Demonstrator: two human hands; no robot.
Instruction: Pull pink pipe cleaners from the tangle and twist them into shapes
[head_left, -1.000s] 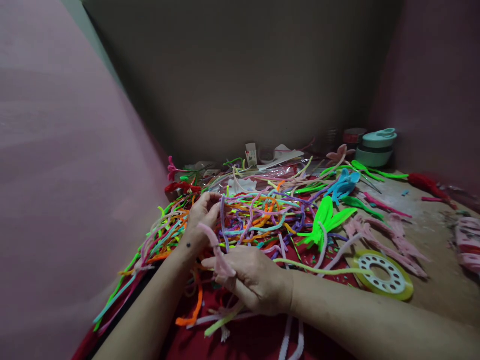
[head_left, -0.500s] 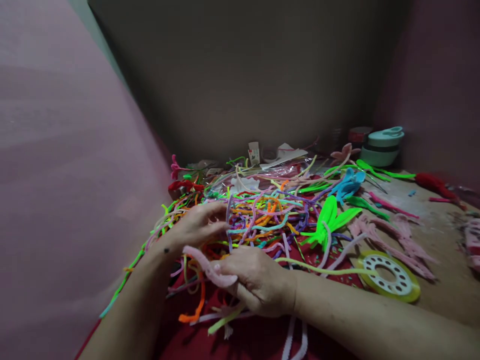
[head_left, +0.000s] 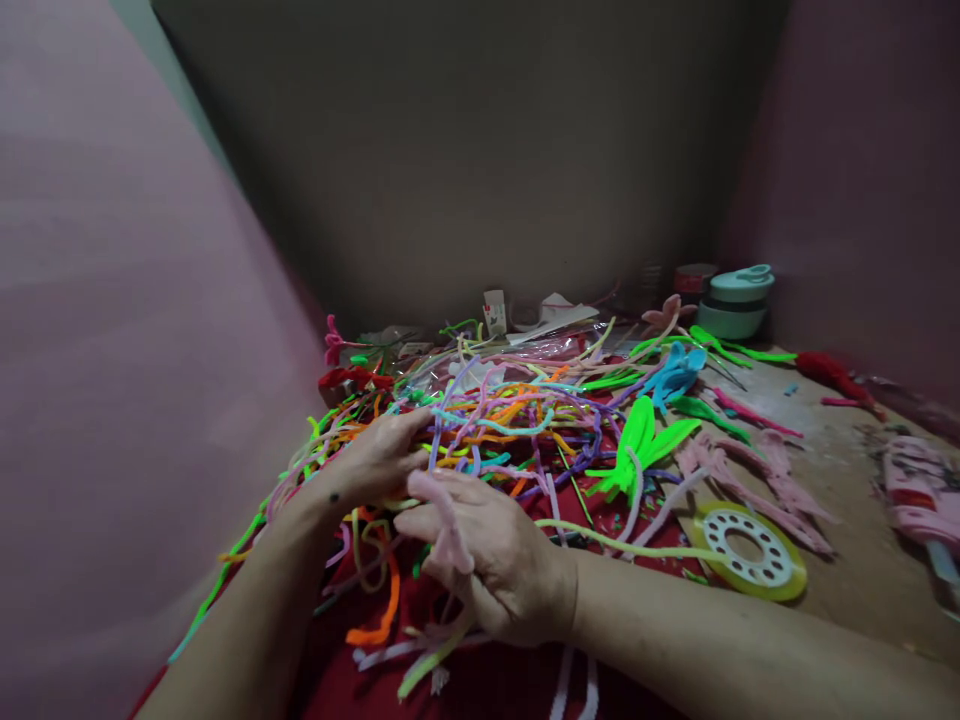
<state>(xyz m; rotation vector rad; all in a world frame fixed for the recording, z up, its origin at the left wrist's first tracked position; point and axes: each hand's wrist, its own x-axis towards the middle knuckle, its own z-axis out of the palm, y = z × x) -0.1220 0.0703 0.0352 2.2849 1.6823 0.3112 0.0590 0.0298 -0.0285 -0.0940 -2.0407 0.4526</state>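
Cluttered desk [head_left: 847,520], dim wall [head_left: 480,150] behind. Right grip [head_left: 502,550] has fingers closed on pink piece [head_left: 448,515]. Left grip [head_left: 382,455] is just beside, in the stems [head_left: 514,412]; can't tell its closure. Likely picking through stems; freeing one calls for a clean left pinch.

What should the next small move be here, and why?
Probably the left hand should ease one strand from the tangled pile of fuzzy stems: its fingers are at the pile, where strands cross one another, while the right hand is occupied with a pink fuzzy piece.
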